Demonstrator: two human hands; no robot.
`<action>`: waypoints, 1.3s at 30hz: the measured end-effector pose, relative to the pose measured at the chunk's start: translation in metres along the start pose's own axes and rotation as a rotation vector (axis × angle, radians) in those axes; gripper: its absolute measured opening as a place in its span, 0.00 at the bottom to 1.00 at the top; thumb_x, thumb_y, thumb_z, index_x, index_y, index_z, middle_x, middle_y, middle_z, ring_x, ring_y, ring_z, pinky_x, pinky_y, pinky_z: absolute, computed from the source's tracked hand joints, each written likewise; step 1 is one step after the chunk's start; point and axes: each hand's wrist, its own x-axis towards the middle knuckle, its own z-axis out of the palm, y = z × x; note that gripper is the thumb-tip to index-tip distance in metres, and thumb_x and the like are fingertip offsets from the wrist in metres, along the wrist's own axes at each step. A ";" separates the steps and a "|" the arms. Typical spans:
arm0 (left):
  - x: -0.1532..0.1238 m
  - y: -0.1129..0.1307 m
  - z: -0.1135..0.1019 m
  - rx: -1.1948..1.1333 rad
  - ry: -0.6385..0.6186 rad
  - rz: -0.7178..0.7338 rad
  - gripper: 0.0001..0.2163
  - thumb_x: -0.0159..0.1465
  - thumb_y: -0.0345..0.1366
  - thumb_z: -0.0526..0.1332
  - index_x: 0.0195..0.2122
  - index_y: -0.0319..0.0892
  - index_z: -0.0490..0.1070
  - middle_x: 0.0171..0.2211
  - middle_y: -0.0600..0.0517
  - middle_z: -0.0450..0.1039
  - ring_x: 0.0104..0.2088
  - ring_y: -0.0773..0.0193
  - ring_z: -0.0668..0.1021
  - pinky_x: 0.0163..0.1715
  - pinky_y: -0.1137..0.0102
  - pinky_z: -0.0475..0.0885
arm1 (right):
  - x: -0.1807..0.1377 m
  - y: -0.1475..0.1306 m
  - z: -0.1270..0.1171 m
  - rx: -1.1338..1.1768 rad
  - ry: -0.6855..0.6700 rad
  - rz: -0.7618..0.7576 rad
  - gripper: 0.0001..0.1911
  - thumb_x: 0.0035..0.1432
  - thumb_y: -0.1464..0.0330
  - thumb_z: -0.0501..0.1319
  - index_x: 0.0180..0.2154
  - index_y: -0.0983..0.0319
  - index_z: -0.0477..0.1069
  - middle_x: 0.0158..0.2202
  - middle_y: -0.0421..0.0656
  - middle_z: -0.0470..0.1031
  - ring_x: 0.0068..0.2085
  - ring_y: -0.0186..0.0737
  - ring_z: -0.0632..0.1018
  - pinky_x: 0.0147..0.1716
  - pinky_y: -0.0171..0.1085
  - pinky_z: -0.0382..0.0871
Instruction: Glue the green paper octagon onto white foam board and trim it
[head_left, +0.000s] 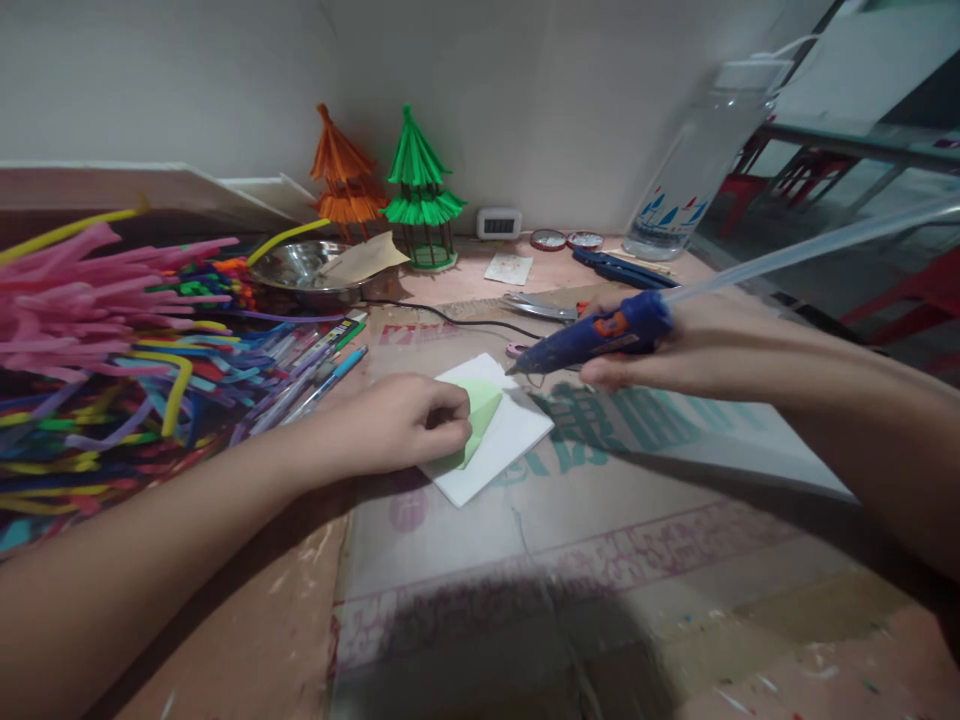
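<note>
My left hand [401, 425] is closed in a pinch on a folded light-green paper piece [480, 412], pressing it onto a white square sheet [510, 440] on the table. My right hand [675, 345] grips a blue glue gun [596, 338] with an orange trigger. A long clear glue stick [810, 250] juts from its back. The nozzle points left and hovers just above the far corner of the white sheet, close to the green paper.
A heap of coloured pipe cleaners [97, 350] and pens [322, 375] lies left. At the back stand orange [345, 175] and green [420, 185] paper pagodas, a metal bowl [300, 270], scissors [536, 305], a clear bottle [697, 170]. Printed cardboard [570, 540] covers the table.
</note>
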 end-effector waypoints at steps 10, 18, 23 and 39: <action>0.000 0.006 -0.001 0.049 0.007 -0.038 0.11 0.64 0.41 0.55 0.29 0.42 0.69 0.25 0.56 0.68 0.26 0.66 0.70 0.26 0.71 0.58 | 0.011 0.022 -0.019 0.153 0.054 0.016 0.28 0.62 0.47 0.59 0.32 0.65 0.79 0.36 0.50 0.82 0.38 0.43 0.78 0.37 0.39 0.67; -0.001 0.003 -0.002 -0.016 -0.002 -0.026 0.10 0.63 0.40 0.56 0.29 0.42 0.69 0.24 0.57 0.67 0.25 0.66 0.69 0.25 0.71 0.58 | 0.003 0.013 -0.006 0.137 -0.225 -0.070 0.21 0.57 0.49 0.65 0.35 0.62 0.78 0.33 0.45 0.81 0.36 0.45 0.79 0.35 0.39 0.71; 0.000 0.002 0.000 -0.022 0.000 -0.030 0.10 0.63 0.40 0.56 0.28 0.42 0.69 0.24 0.57 0.66 0.25 0.66 0.69 0.26 0.71 0.58 | 0.005 0.012 -0.001 -0.050 -0.181 0.006 0.27 0.55 0.43 0.62 0.41 0.60 0.75 0.29 0.42 0.77 0.31 0.43 0.77 0.30 0.38 0.67; 0.000 0.001 0.000 -0.020 0.009 0.001 0.11 0.63 0.41 0.56 0.27 0.42 0.68 0.23 0.57 0.65 0.24 0.67 0.67 0.25 0.72 0.56 | 0.009 0.011 0.011 -0.076 -0.142 -0.152 0.19 0.57 0.50 0.64 0.40 0.57 0.79 0.32 0.40 0.80 0.32 0.41 0.78 0.29 0.35 0.65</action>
